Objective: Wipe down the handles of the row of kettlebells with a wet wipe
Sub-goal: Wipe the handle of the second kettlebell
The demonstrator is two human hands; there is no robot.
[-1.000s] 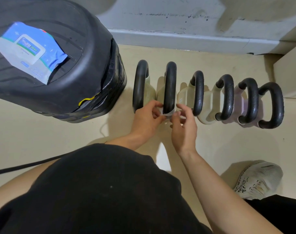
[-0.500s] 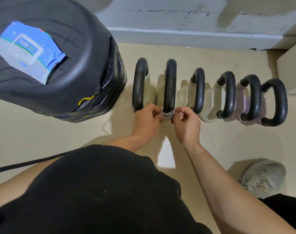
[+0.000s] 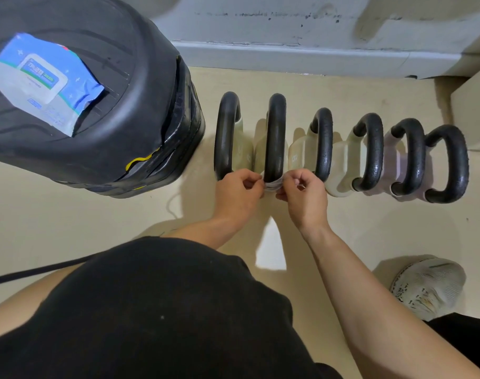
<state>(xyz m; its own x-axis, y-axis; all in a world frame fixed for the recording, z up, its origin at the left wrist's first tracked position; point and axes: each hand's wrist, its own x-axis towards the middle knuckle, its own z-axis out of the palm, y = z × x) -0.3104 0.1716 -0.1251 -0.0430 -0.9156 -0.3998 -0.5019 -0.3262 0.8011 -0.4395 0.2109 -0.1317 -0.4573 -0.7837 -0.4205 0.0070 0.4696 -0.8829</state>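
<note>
Several pale kettlebells with black handles stand in a row on the floor. A white wet wipe [image 3: 273, 184] is wrapped around the near end of the second handle from the left [image 3: 275, 132]. My left hand [image 3: 237, 194] pinches the wipe's left end and my right hand [image 3: 306, 198] pinches its right end, one on each side of that handle. The first handle [image 3: 226, 132] is just left of my left hand. The handles to the right [image 3: 371, 151] look shiny and pebbled.
A big black tyre [image 3: 129, 110] lies at the left, close to the first kettlebell, with a blue pack of wet wipes [image 3: 39, 80] on top. A grey wall base [image 3: 301, 57] runs behind the row. My white shoe [image 3: 427, 285] is at the lower right, my black shorts below.
Both hands have closed in tighter on the wipe at the foot of the second handle; my right hand went from open fingers to a pinch. The view drifted slightly.
</note>
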